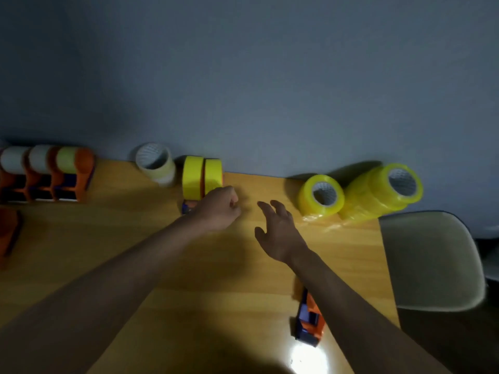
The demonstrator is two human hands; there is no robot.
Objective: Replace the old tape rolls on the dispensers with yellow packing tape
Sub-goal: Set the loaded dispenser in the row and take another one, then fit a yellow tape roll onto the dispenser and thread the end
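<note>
The left hand (220,209) is sitting with its fingers curled in beside two dispensers (202,177) already carrying yellow tape, standing side by side at the back of the wooden table (167,265); the frame is soft here, so I cannot tell whether those fingers are pinching a dispenser's lower end or merely curling next to it. The right hand (278,233) is hovering over bare wood with fingers spread and holding nothing, angled toward the fresh yellow rolls (321,197) lying on their sides near the wall, a stack of more rolls (383,190) just beyond. An unloaded dispenser (309,317) is lying under the right forearm, near the table's front edge, and three more are waiting at far left (47,174), two of them wearing pale rolls. The likeliest mishap is the forearm dragging that loose dispenser off the edge as the hand is reaching out. A sideways roll could also trundle away if nudged rather than gripped. Crumpled wrap (321,222) around the rolls could snag the fingers. The upright pair may topple if the left hand is leaning on them.
</note>
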